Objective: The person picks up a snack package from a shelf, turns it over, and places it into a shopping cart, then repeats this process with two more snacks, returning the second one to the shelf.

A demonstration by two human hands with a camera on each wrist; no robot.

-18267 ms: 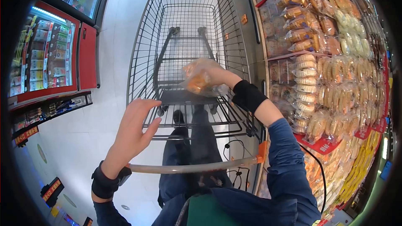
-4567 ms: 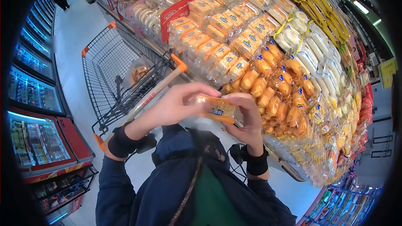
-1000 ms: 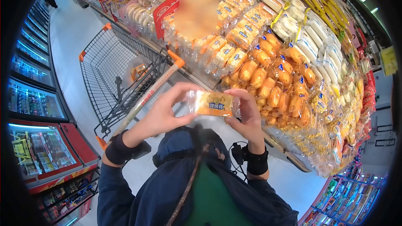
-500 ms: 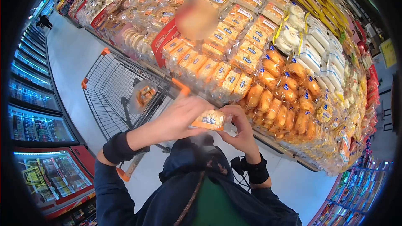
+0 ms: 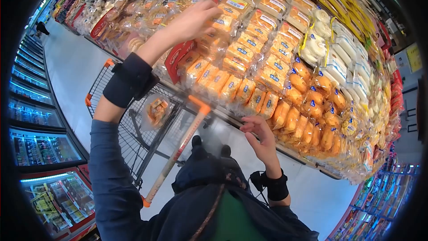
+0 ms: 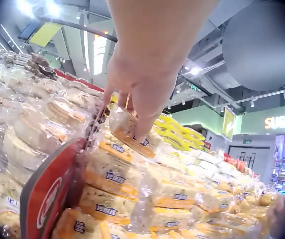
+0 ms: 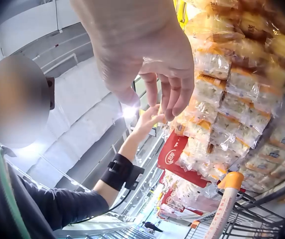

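Note:
My left hand [image 5: 194, 22] is stretched over the display of packaged pastries. In the left wrist view that hand [image 6: 145, 89] pinches a clear-wrapped cake [image 6: 131, 133] with an orange band, tilted on top of a stack of similar cakes [image 6: 105, 206], beside a red sign [image 6: 50, 191]. My right hand [image 5: 261, 138] hangs in front of the display edge, holding nothing; in the right wrist view its fingers [image 7: 170, 94] are loosely bent.
A shopping cart [image 5: 133, 143] with a bagged pastry [image 5: 157, 110] stands at the left, its handle [image 5: 178, 151] beside my legs. Round orange-brown breads [image 5: 307, 107] fill the display's right part. Freezers [image 5: 38, 147] line the far left; a person [image 5: 42, 28] is far off.
Half a second ago both hands held a wrapped cake before my body. My left hand has since moved up and forward to the stacks with a cake; my right hand has let go.

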